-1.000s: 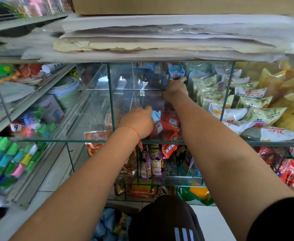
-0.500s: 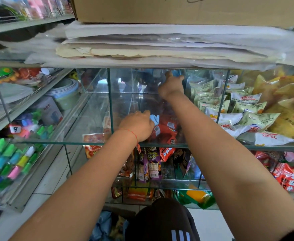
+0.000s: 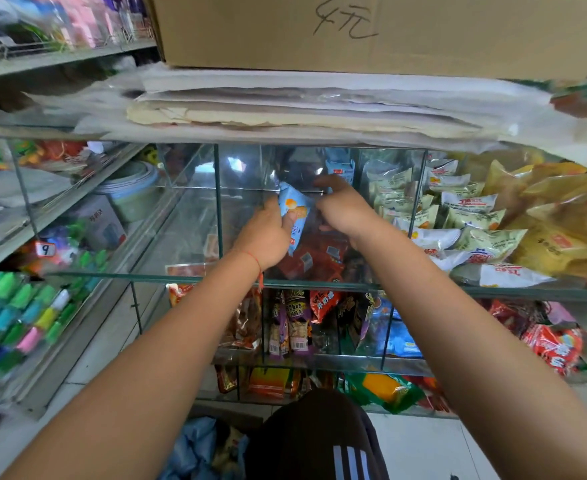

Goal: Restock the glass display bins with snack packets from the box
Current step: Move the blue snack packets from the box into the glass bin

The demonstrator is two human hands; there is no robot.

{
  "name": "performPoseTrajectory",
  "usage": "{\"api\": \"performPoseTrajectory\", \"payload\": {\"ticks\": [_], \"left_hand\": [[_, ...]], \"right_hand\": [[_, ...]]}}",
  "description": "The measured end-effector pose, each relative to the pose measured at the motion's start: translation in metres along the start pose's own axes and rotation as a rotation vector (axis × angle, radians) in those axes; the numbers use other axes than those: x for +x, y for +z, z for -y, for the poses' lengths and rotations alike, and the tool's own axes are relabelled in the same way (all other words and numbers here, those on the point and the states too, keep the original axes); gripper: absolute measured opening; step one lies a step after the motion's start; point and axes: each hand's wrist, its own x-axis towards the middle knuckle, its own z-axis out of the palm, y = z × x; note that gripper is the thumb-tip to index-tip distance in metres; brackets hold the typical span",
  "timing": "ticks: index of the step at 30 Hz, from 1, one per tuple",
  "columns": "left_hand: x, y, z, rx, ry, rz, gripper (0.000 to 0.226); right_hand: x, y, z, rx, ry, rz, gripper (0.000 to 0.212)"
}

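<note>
A light blue snack packet [image 3: 294, 212] is held upright inside the middle glass display bin [image 3: 217, 202]. My left hand [image 3: 268, 233] grips its lower left side. My right hand [image 3: 344, 211] meets its right edge with thumb and curled fingers around that edge. Red packets [image 3: 320, 259] lie on the bin floor under both hands. More blue packets [image 3: 340, 167] stand at the back of the bin, partly hidden by my right hand.
The bin to the right holds pale green and white packets [image 3: 458, 216], then yellow bags [image 3: 562, 230]. A cardboard box [image 3: 371, 32] sits on paper stacks above. Lower bins hold mixed snacks [image 3: 295, 323]. Shelves with coloured items [image 3: 15, 317] run along the left.
My right hand came back from the rear of the bin toward the front. My left hand rose off the red packets and now holds the blue packet up between both hands.
</note>
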Motion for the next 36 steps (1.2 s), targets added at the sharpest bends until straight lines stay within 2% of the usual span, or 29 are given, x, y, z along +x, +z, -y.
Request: {"api": "performPoseTrajectory", "payload": {"ticks": [3,5,8,11,14,16,18,20,22,24,25,28,29,32,35,36], "left_hand": [[-0.003,0.0,-0.003,-0.049,0.062,0.03,0.04],[-0.004,0.0,-0.004,-0.083,0.101,0.024,0.041],[-0.007,-0.002,-0.005,-0.134,0.121,-0.024,0.061],[-0.008,-0.002,-0.004,-0.157,0.101,-0.108,0.082],[-0.008,-0.002,-0.005,-0.139,0.112,-0.139,0.074],[-0.007,-0.004,-0.005,-0.148,0.11,-0.141,0.064],[-0.006,-0.005,-0.005,-0.148,0.09,-0.16,0.058],[-0.005,-0.004,-0.004,-0.111,0.079,-0.156,0.057],[-0.004,-0.003,-0.003,-0.068,0.063,-0.135,0.057],[-0.003,-0.002,-0.002,-0.058,0.046,-0.137,0.054],[-0.002,-0.002,-0.002,-0.062,0.037,-0.138,0.052],[-0.003,-0.002,-0.002,-0.041,0.034,-0.134,0.049],[-0.003,-0.002,-0.002,-0.036,0.036,-0.135,0.049],[-0.003,-0.002,-0.003,-0.008,0.037,-0.114,0.052],[-0.007,-0.007,-0.004,0.093,0.025,-0.085,0.056],[-0.011,-0.011,-0.005,0.176,0.038,-0.06,0.052]], "right_hand": [[-0.009,0.003,0.0,0.16,0.032,0.049,0.046],[-0.011,0.007,-0.002,0.182,0.06,0.043,0.041],[-0.01,0.011,-0.006,0.297,0.125,0.011,0.029],[-0.008,0.008,-0.004,0.592,0.289,-0.013,0.021],[-0.009,0.004,-0.003,0.776,0.385,0.035,0.021],[-0.015,0.005,-0.003,0.684,0.389,0.113,0.017],[-0.017,0.006,-0.001,0.41,0.357,0.14,0.02],[-0.012,0.007,-0.005,0.031,0.203,-0.004,0.033],[-0.006,0.005,-0.01,-0.25,-0.066,-0.153,0.046],[-0.011,0.004,-0.007,-0.396,-0.252,-0.049,0.05],[-0.014,0.004,-0.006,-0.445,-0.279,0.043,0.055],[-0.022,0.007,-0.004,-0.5,-0.234,0.194,0.073],[-0.021,0.009,-0.004,-0.512,-0.219,0.198,0.071],[-0.016,0.017,-0.007,-0.58,-0.133,0.193,0.035],[0.005,0.021,-0.016,-0.525,0.001,0.121,0.033],[0.015,0.022,-0.018,-0.462,0.037,0.071,0.041]]}}
